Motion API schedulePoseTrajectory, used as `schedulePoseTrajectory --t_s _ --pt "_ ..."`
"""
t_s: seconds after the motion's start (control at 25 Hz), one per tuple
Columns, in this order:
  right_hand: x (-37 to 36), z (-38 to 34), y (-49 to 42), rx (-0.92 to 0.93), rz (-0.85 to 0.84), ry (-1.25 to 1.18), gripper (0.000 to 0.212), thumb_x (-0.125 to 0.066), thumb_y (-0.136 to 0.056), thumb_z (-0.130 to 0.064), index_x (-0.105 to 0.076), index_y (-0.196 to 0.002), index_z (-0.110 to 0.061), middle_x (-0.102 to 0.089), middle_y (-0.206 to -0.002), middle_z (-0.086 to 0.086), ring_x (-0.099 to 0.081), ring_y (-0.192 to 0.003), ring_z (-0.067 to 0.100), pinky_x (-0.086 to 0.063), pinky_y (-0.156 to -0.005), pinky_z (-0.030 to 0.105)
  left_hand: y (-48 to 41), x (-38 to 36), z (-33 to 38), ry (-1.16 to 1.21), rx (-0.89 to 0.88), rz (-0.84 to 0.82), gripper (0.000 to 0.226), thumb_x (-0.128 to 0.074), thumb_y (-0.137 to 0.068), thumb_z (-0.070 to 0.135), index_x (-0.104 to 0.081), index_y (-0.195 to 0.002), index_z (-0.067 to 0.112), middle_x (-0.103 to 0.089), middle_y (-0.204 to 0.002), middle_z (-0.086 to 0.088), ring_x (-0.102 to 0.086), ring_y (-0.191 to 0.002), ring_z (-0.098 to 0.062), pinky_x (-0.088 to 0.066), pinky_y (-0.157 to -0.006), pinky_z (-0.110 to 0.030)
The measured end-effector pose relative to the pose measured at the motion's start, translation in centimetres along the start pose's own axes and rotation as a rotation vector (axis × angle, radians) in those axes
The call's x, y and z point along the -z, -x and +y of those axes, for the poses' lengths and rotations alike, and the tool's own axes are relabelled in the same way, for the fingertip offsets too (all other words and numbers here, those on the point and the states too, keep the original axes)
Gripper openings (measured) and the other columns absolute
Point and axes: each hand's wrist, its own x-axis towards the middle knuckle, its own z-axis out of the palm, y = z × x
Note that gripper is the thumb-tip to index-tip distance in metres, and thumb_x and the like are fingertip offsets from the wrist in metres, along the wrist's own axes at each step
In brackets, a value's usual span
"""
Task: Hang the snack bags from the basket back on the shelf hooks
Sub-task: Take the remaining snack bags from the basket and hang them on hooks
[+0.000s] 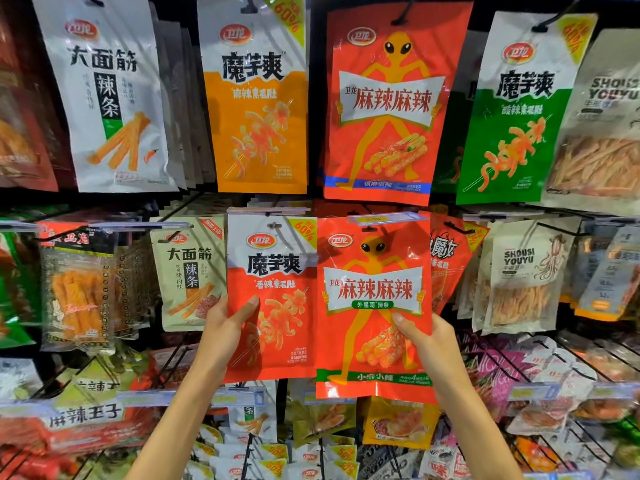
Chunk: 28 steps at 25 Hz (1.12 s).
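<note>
Shop, snack aisle. Display wall packed edge to edge with sealed snack bags [256, 98], hung in rows on black wire hooks [401, 15] through punched header holes. Stack of identical white bags [175, 109] several deep on one peg at 10 o'clock. Clear price-label strips [388, 219] clipped to hook ends near centre, more at 7 o'clock. Printed brand logos throughout; yellow "60%" promo corners [287, 15] at 12 and 2 o'clock. Smaller packets [554, 374] crowded on slanted wire pegs at 4 o'clock.

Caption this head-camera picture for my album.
Left hand holds the white-topped snack bag, right hand the alien snack bag, side by side.
</note>
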Motion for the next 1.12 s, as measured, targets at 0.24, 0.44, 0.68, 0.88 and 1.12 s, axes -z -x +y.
schedulePoseTrajectory --t_s 0.24,0.44,0.68,0.88,1.12 --pt "0.4 0.2 -0.3 -0.012 0.024 -0.011 0.02 -0.066 -0.092 -0.024 -0.066 -0.11 -0.031 -0.071 -0.112 -0.009 -0.067 -0.103 0.009 -0.051 -0.081 0.025 -0.2 0.1 -0.1 0.001 0.002 -0.007 0.019 -0.062 -0.095 0.023 -0.066 -0.112 0.015 -0.076 -0.099 -0.006 -0.073 -0.089 -0.027 -0.056 -0.084 -0.046" --pt "0.2 0.6 -1.4 -0.04 0.024 -0.018 0.031 -0.066 -0.093 -0.026 -0.064 -0.123 -0.025 -0.069 -0.117 -0.011 -0.064 -0.109 0.01 -0.049 -0.096 0.035 -0.4 0.3 -0.5 -0.002 0.003 -0.012 0.019 -0.063 -0.094 0.026 -0.066 -0.11 0.016 -0.077 -0.097 -0.006 -0.074 -0.087 -0.027 -0.056 -0.082 -0.045" --pt "-0.5 1.1 -4.7 -0.059 0.001 -0.01 0.018 -0.065 -0.094 -0.026 -0.065 -0.112 -0.03 -0.07 -0.11 -0.013 -0.065 -0.105 0.008 -0.05 -0.093 0.034 -1.6 0.0 -0.4 -0.042 -0.01 -0.029 0.012 -0.062 -0.095 0.025 -0.066 -0.106 0.02 -0.077 -0.093 0.003 -0.074 -0.084 -0.017 -0.052 -0.072 -0.031" --pt "-0.9 2.9 -7.3 -0.129 -0.014 -0.014 0.041 -0.067 -0.092 -0.035 -0.06 -0.13 -0.023 -0.066 -0.126 -0.003 -0.058 -0.122 0.022 -0.043 -0.108 0.05 -3.5 0.3 -0.6 -0.1 0.018 -0.054 0.015 -0.061 -0.096 0.026 -0.067 -0.106 0.019 -0.077 -0.096 0.0 -0.073 -0.09 -0.022 -0.054 -0.081 -0.037" --pt "-1.1 4.8 -7.3 -0.139 -0.082 0.045 0.088 -0.066 -0.071 -0.077 -0.046 -0.145 -0.033 -0.052 -0.144 -0.011 -0.047 -0.134 0.016 -0.037 -0.112 0.049 -3.7 0.2 -1.8 -0.131 -0.004 -0.089 0.02 -0.058 -0.097 0.031 -0.069 -0.108 0.019 -0.077 -0.098 0.003 -0.073 -0.092 -0.016 -0.053 -0.079 -0.032"
